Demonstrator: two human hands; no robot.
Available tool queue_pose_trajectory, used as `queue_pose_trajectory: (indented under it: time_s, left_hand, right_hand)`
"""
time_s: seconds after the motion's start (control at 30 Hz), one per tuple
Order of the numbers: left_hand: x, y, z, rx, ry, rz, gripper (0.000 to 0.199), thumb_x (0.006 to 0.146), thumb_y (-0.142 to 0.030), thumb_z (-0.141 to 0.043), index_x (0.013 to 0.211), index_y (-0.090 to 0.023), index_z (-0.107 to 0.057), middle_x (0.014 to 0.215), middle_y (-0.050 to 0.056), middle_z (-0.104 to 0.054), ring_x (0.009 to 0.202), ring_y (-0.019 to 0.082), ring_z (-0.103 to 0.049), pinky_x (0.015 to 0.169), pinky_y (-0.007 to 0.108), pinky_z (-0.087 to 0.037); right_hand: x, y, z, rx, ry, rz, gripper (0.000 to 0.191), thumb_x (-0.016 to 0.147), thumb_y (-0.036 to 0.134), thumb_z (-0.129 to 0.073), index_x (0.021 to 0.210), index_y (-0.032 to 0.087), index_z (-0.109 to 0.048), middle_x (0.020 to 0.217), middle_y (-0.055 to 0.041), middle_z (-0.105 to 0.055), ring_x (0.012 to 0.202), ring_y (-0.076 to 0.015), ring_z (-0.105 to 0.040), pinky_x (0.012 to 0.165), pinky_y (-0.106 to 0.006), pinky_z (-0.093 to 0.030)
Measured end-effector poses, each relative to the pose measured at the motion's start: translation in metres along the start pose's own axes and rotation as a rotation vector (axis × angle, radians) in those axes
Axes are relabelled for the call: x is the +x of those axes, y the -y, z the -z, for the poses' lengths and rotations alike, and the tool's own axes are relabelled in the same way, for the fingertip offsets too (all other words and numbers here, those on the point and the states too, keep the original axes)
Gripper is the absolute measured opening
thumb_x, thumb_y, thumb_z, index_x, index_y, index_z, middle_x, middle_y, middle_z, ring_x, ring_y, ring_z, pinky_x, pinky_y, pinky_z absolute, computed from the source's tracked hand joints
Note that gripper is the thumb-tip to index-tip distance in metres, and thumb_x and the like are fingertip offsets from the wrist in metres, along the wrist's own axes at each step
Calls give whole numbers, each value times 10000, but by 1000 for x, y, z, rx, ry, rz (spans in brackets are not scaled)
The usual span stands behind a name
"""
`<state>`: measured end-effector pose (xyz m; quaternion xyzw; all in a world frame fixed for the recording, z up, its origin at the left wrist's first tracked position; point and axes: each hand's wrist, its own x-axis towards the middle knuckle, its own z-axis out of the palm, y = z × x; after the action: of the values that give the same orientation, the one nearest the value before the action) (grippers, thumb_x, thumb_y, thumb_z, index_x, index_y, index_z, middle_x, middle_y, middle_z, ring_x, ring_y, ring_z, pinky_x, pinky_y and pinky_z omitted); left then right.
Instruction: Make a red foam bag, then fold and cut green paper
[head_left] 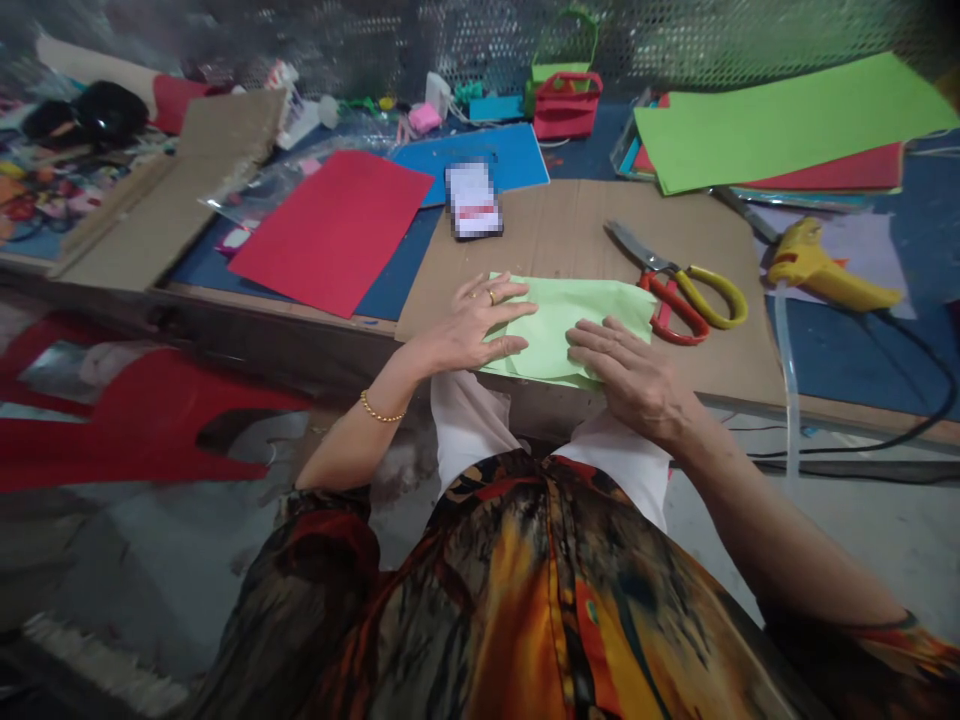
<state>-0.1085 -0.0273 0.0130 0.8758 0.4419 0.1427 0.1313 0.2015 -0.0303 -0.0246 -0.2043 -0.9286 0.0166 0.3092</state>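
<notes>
A light green paper sheet [559, 305], which looks folded, lies at the front edge of the cardboard mat [555, 225]. My left hand [484, 325] rests on its left end, fingers stretched out and apart. Over the right part of the paper lies my right hand [626, 375], flat with its fingers extended. Just right of the paper are scissors [660, 268] with one red and one yellow handle, blades partly apart. Part of the red handle sits against the paper's right corner. What lies under my palms is hidden.
Behind the paper lies a phone [474, 200]. Red card [337, 230] and a blue sheet [480, 160] are at left and back. A yellow glue gun [825, 268] with its cord lies right, below stacked green sheets [795, 125]. Small paper baskets [568, 105] stand behind. A red chair [142, 400] is at left.
</notes>
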Motion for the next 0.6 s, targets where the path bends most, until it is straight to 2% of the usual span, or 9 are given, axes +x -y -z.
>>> queue_pose_trajectory:
  time_s: [0.17,0.27,0.43,0.5,0.6]
  left_hand:
    - [-2,2,0,-69,-38,-19,908,1004,-845,-492,1589,-161,-611,1661,190,-594,1662,381,-408,1410,637,-169]
    - [-4,5,1,-118,-35,-26,787,1068,-766,-463,1552,-173,-649,1653,173,-602,1665,358,-406,1404,666,-159]
    - [-6,12,-4,-159,-110,-56,582,1136,-605,-469,1462,-192,-717,1586,153,-663,1603,306,-514,1365,630,-304]
    - [-6,14,-8,-135,-142,-57,576,1121,-617,-500,1464,-208,-717,1596,145,-659,1590,303,-534,1357,613,-326]
    - [-6,14,-11,-85,-146,-48,670,1074,-698,-533,1534,-228,-668,1716,154,-527,1637,328,-464,1354,600,-332]
  right_hand:
    - [0,3,0,18,-9,-25,348,1083,71,-431,1253,186,-711,1435,-177,-767,1456,-326,-671,1236,-638,-550]
    - [-1,2,-2,23,-31,-27,327,1084,77,-430,1225,187,-703,1430,-186,-766,1446,-323,-680,1228,-639,-558]
    - [-4,0,-6,34,-51,-36,320,1101,103,-405,1219,193,-689,1428,-184,-763,1452,-312,-675,1233,-643,-555]
    - [-5,0,-5,60,-48,-60,324,1109,122,-391,1210,198,-689,1433,-179,-759,1455,-306,-671,1246,-648,-540]
    - [-6,0,-3,81,-35,-80,315,1111,129,-385,1184,199,-683,1431,-177,-755,1457,-306,-666,1262,-656,-520]
